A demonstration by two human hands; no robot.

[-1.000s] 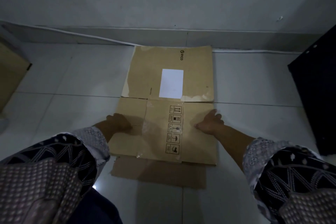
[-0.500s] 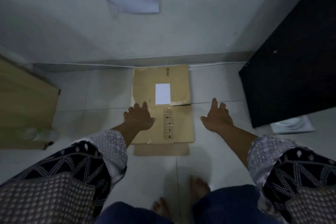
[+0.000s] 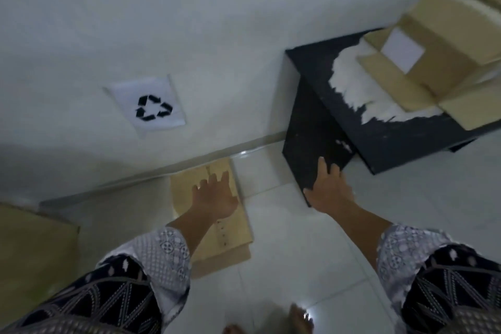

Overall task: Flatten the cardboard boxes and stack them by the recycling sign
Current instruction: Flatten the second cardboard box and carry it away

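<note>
Flat brown cardboard (image 3: 238, 236) lies on glossy tile under the paper sign (image 3: 147, 106); both hands (image 3: 214, 198) (image 3: 329, 188) spread wide, grip empty, beside a black worktop (image 3: 379, 141).

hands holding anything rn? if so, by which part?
Nothing held. Left hand hangs open above the flattened cardboard; right hand is open at the black table's lower corner.

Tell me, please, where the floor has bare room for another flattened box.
Bare white tile lies between the flattened brown cardboard box and the black table. The tabletop is crowded with an unflattened cardboard box.
</note>
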